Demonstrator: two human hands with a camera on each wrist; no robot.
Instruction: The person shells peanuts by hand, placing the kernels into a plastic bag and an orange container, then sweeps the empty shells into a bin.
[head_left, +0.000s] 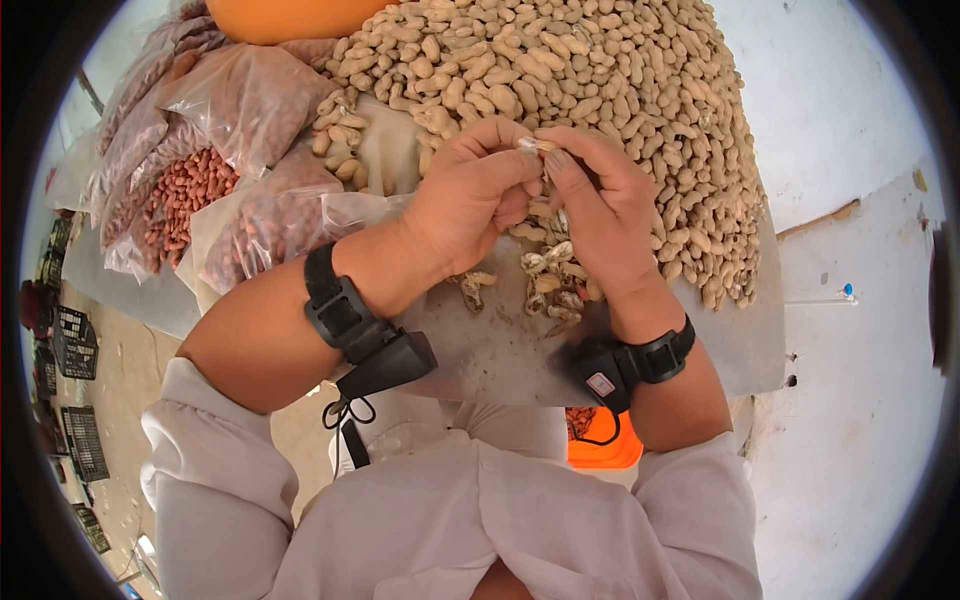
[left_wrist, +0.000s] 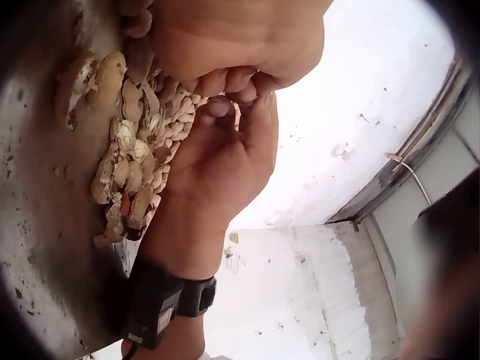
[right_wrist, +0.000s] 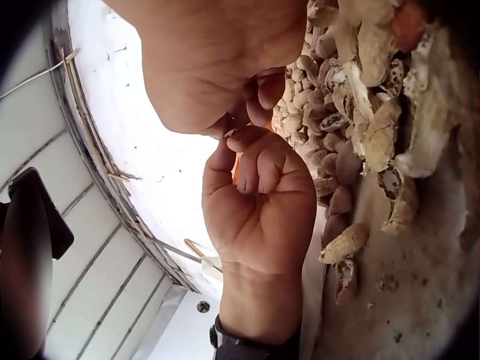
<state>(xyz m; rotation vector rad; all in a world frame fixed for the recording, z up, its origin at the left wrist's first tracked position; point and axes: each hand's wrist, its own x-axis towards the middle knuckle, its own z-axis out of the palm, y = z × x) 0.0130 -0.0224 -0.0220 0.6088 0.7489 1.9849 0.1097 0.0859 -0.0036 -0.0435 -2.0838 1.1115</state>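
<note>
Both hands meet in front of the peanut heap (head_left: pixel 600 80). The left hand (head_left: pixel 475 195) and the right hand (head_left: pixel 605 205) pinch a small pale peanut shell piece (head_left: pixel 538 145) between thumbs and index fingers. The left hand's other fingers are curled in. In the right wrist view the left hand (right_wrist: pixel 262 199) has its fingertips against those of the right hand (right_wrist: pixel 225 67), and little of the piece shows between them. Broken shells (head_left: pixel 550 280) lie on the table below the hands.
Clear bags of red peanut kernels (head_left: pixel 190 200) stand at the left of the table (head_left: pixel 440 340). An orange object (head_left: pixel 300 15) is at the top edge. An orange container (head_left: pixel 610 445) with red kernels sits below the table's near edge. Black crates (head_left: pixel 75 343) are on the floor at far left.
</note>
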